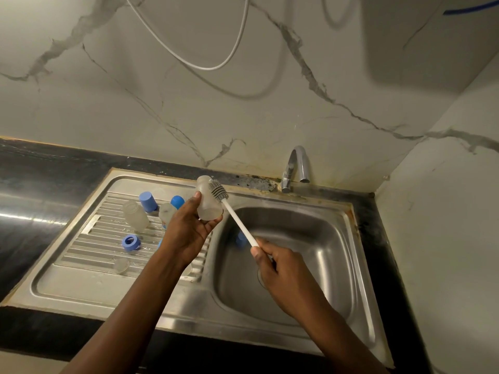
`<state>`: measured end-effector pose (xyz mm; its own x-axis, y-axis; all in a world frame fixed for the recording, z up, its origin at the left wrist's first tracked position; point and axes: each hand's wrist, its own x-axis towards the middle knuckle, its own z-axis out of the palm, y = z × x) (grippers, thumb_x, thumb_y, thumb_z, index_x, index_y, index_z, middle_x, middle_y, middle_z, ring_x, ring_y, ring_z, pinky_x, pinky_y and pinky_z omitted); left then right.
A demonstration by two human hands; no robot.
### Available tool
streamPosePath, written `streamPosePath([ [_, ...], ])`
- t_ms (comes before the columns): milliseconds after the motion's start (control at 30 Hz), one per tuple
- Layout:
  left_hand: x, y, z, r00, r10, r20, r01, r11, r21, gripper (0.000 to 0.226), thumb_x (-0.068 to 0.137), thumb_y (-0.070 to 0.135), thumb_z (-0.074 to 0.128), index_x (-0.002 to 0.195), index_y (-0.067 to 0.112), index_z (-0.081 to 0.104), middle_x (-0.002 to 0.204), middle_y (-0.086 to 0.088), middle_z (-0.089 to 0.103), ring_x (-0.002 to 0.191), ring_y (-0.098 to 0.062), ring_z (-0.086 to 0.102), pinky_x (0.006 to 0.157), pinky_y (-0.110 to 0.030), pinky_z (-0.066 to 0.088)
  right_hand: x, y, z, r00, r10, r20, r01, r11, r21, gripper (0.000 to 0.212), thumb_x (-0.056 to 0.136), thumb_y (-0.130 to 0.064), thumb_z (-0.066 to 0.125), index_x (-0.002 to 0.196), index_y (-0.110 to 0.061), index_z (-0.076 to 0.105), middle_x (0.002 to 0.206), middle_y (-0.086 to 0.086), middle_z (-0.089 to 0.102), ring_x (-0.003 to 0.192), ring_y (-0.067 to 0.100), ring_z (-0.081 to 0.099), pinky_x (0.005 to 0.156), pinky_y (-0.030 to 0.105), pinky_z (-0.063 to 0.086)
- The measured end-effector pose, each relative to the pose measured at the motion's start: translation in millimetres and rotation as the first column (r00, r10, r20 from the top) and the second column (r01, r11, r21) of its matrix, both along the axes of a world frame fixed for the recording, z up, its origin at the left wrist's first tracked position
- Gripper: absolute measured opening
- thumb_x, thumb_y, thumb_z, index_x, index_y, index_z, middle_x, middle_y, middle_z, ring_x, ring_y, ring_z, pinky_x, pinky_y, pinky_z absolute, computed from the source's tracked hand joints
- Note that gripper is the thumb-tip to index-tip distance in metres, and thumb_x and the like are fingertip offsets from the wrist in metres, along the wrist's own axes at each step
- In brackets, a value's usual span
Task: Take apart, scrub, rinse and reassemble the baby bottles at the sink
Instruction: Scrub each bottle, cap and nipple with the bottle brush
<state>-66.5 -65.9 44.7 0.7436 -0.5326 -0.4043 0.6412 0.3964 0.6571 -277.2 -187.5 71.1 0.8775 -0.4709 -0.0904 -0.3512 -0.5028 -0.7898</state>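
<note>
While the left hand point(189, 233) grips a frosted bottle body point(206, 205), thumb on its near side and fingers curled under it, the bottle is held in the air over the seam between drainboard and basin. The right hand point(272, 268) is closed round the lower end of a white-handled brush point(239, 224). Its grey bristle head point(218, 190) lies against the bottle's upper right side, apparently on the outside. Which end of the bottle is the mouth cannot be told, nor anything through its cloudy wall.

Basin point(318, 238): one blue piece point(241, 238), mostly hidden behind the brush handle and not identifiable. The drain point(260, 278) is largely covered by the right hand.

Drainboard point(89, 276): a frosted bottle point(135, 215) lying on its side; a second frosted bottle point(167, 211), partly behind the left hand; two blue caps point(148, 201) point(177, 201) beside them; a blue collar ring point(129, 242) nearer the front; a small clear piece point(121, 265), too faint to identify. A blue sliver point(160, 242) shows at the left wrist, otherwise hidden.

A chrome tap point(295, 168) stands behind the basin.
</note>
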Motion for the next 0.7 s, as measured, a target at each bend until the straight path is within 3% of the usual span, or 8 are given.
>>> streamPosePath([
  [100, 1.8, 0.8, -0.8, 1.000, 0.006, -0.029, -0.007, 1.000, -0.018, 0.050, 0.105, 0.031, 0.060, 0.149, 0.012, 0.048, 0.144, -0.024, 0.058, 0.135, -0.040, 0.060, 0.096, -0.046, 0.060, -7.1, 2.1, 1.9, 1.000, 0.006, -0.006, -0.006, 1.000, -0.006, 0.032, 0.110, -0.052, 0.045, 0.117, -0.033, 0.069, 0.062, -0.007, 0.056, 0.055, 0.009, 0.053, 0.062, 0.040, 0.050],
  [300, -2.0, 2.1, -3.5, 0.995, -0.004, -0.097, -0.005, 0.996, -0.089, 0.052, 0.107, 0.032, 0.057, 0.153, 0.010, 0.043, 0.142, -0.026, 0.062, 0.127, -0.037, 0.067, 0.087, -0.043, 0.066, -14.8, 4.8, -1.2, 1.000, 0.006, 0.003, -0.006, 1.000, -0.024, 0.029, 0.110, -0.051, 0.045, 0.119, -0.038, 0.068, 0.064, 0.000, 0.055, 0.056, 0.012, 0.053, 0.064, 0.044, 0.050],
  [400, -10.5, -2.4, -7.3, 0.991, -0.055, -0.119, 0.040, 0.991, -0.127, 0.053, 0.107, 0.033, 0.057, 0.152, 0.008, 0.044, 0.138, -0.026, 0.066, 0.129, -0.037, 0.066, 0.098, -0.049, 0.059, -7.5, 2.6, -2.6, 1.000, -0.027, 0.011, 0.027, 1.000, -0.003, 0.031, 0.109, -0.052, 0.046, 0.121, -0.036, 0.069, 0.063, -0.001, 0.057, 0.057, 0.014, 0.057, 0.065, 0.045, 0.054],
  [567, -13.3, -5.6, -8.4, 0.986, -0.096, -0.135, 0.066, 0.976, -0.208, 0.058, 0.103, 0.034, 0.060, 0.153, 0.006, 0.044, 0.143, -0.027, 0.062, 0.132, -0.038, 0.063, 0.109, -0.052, 0.048, 7.0, -0.1, -3.0, 0.997, -0.049, 0.058, 0.051, 0.998, -0.031, 0.035, 0.109, -0.053, 0.046, 0.136, -0.041, 0.065, 0.063, -0.014, 0.059, 0.056, 0.008, 0.057, 0.054, 0.026, 0.044],
  [700, -13.5, -3.8, -7.6, 0.982, -0.136, -0.128, 0.108, 0.973, -0.204, 0.058, 0.099, 0.034, 0.062, 0.148, 0.008, 0.046, 0.141, -0.027, 0.064, 0.131, -0.039, 0.064, 0.105, -0.053, 0.051, 16.9, -2.6, -2.2, 0.996, -0.052, 0.068, 0.055, 0.998, -0.035, 0.036, 0.108, -0.052, 0.048, 0.139, -0.042, 0.063, 0.069, -0.009, 0.063, 0.060, 0.007, 0.059, 0.058, 0.030, 0.048],
])
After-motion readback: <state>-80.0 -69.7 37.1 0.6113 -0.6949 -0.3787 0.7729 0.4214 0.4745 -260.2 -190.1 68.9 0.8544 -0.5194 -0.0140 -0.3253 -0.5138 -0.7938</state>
